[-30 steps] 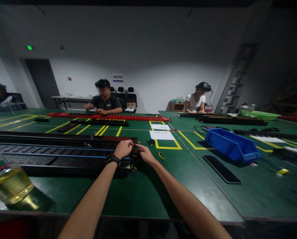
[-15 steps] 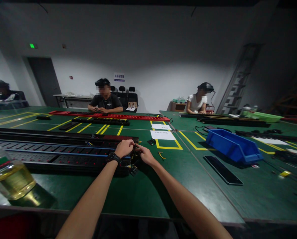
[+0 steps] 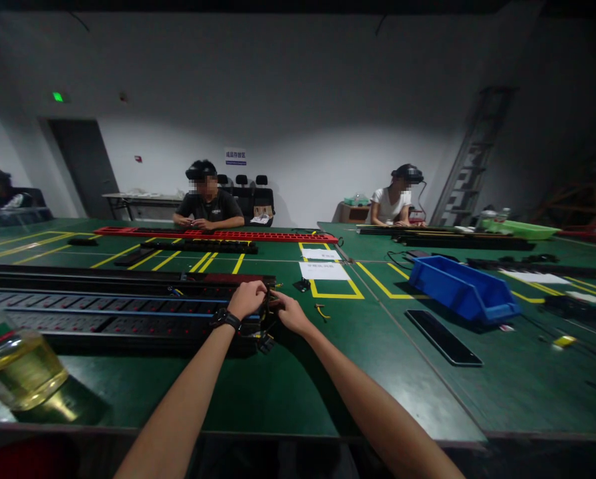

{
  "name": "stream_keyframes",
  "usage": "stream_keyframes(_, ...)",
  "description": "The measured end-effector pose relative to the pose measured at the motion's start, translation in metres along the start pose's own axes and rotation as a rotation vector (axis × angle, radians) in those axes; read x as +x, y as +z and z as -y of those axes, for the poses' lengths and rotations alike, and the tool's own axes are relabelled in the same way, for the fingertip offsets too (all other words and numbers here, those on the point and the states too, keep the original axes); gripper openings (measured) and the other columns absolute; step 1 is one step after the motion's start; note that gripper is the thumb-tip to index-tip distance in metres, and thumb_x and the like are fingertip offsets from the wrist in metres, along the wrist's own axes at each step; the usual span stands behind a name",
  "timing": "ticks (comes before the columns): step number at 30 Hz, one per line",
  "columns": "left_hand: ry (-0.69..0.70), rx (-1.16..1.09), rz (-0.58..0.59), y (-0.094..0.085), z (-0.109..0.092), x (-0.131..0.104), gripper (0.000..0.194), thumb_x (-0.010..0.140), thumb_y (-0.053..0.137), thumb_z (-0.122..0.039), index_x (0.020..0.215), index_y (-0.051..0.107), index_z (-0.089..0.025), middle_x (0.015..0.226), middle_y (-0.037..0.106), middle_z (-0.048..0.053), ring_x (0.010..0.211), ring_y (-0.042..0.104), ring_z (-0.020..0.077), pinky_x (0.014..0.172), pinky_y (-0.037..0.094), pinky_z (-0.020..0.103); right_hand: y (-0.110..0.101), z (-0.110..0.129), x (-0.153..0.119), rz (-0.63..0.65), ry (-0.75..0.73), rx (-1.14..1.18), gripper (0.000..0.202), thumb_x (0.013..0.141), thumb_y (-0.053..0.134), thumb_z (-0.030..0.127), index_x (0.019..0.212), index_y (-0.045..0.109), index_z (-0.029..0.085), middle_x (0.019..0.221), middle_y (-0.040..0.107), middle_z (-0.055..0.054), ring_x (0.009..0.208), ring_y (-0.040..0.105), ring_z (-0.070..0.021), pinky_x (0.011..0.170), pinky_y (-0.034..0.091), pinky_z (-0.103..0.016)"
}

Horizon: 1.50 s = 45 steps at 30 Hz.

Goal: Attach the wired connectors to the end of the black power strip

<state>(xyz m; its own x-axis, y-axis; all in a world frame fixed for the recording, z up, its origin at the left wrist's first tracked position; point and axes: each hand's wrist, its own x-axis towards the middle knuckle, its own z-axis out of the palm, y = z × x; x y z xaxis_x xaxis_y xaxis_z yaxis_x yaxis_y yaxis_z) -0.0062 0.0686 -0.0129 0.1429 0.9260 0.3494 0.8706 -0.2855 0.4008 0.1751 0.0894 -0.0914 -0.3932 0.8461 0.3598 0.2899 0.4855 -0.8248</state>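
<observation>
A long black strip unit [image 3: 128, 326] with rows of sockets, red dots and blue lines lies across the left of the table. At its right end is a small bundle of dark and yellow wires [image 3: 266, 322]. My left hand [image 3: 248, 299], with a watch on the wrist, is closed in a pinch at the top of that bundle. From the other side my right hand [image 3: 289, 313] meets it, thumb and fingers pressed together on the wires. The fingertips partly hide each other. Black connectors [image 3: 265, 344] hang below the hands.
A bottle of yellow liquid [image 3: 26, 369] stands at the near left. To the right lie a phone-like black slab [image 3: 444, 338] and a blue bin [image 3: 460, 286]. Beyond are paper labels [image 3: 322, 271], a short yellow wire [image 3: 320, 312], a red strip frame [image 3: 218, 234] and seated co-workers.
My right fingers have drawn in slightly at the wires; the left hand keeps its pinch. The whole view has shifted a little.
</observation>
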Motion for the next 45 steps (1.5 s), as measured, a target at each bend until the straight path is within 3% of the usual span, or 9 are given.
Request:
stream_keyframes(6, -0.007, -0.010, -0.005, 0.000, 0.003, 0.001, 0.029, 0.086, 0.054, -0.018, 0.097, 0.080, -0.023, 0.096, 0.082, 0.005, 0.091, 0.075, 0.0202, 0.089, 0.055, 0.028, 0.001, 0.002, 0.000, -0.094, 0.021, -0.020, 0.068, 0.072, 0.048, 0.000, 0.133, 0.068, 0.021, 0.111, 0.079, -0.003, 0.106, 0.073, -0.0204, 0.100, 0.056, -0.035)
stream_keyframes(10, -0.007, -0.018, -0.004, 0.000, 0.004, 0.002, 0.029, 0.086, 0.055, -0.019, 0.101, 0.080, -0.023, 0.099, 0.082, 0.006, 0.094, 0.075, 0.0199, 0.090, 0.055, 0.028, -0.001, 0.006, -0.001, -0.089, 0.016, -0.057, 0.064, 0.074, 0.050, 0.001, 0.131, 0.070, 0.021, 0.110, 0.079, -0.005, 0.103, 0.074, -0.0215, 0.098, 0.057, -0.035)
stream_keyframes(26, -0.001, 0.003, 0.017, -0.003, 0.001, 0.000, 0.031, 0.085, 0.053, -0.019, 0.099, 0.080, -0.023, 0.099, 0.082, 0.005, 0.093, 0.075, 0.0202, 0.090, 0.055, 0.028, -0.008, 0.019, -0.005, 0.023, -0.050, -0.160, 0.078, 0.070, 0.052, 0.001, 0.143, 0.065, 0.024, 0.112, 0.080, -0.004, 0.107, 0.073, -0.0241, 0.100, 0.054, -0.035)
stream_keyframes(31, 0.004, 0.015, 0.020, -0.002, 0.002, 0.001, 0.031, 0.085, 0.053, -0.019, 0.099, 0.080, -0.024, 0.100, 0.082, 0.005, 0.096, 0.074, 0.0213, 0.091, 0.054, 0.029, -0.005, 0.013, -0.004, 0.031, -0.088, -0.156, 0.080, 0.067, 0.051, 0.000, 0.143, 0.063, 0.022, 0.124, 0.076, -0.006, 0.115, 0.069, -0.0251, 0.106, 0.050, -0.039)
stream_keyframes(36, 0.010, 0.010, 0.024, -0.001, 0.003, 0.001, 0.031, 0.085, 0.053, -0.019, 0.098, 0.080, -0.024, 0.098, 0.082, 0.005, 0.092, 0.075, 0.0207, 0.090, 0.054, 0.029, -0.004, 0.010, -0.004, 0.016, -0.068, -0.126, 0.078, 0.067, 0.053, 0.001, 0.143, 0.059, 0.020, 0.136, 0.069, -0.009, 0.123, 0.064, -0.0264, 0.109, 0.048, -0.041)
stream_keyframes(45, 0.002, -0.002, 0.015, -0.001, 0.003, 0.001, 0.030, 0.086, 0.053, -0.018, 0.098, 0.079, -0.024, 0.099, 0.082, 0.005, 0.094, 0.075, 0.0204, 0.092, 0.054, 0.029, -0.004, 0.019, -0.006, 0.001, -0.002, -0.135, 0.071, 0.072, 0.060, 0.007, 0.140, 0.060, 0.025, 0.130, 0.072, -0.007, 0.120, 0.065, -0.0270, 0.106, 0.050, -0.042)
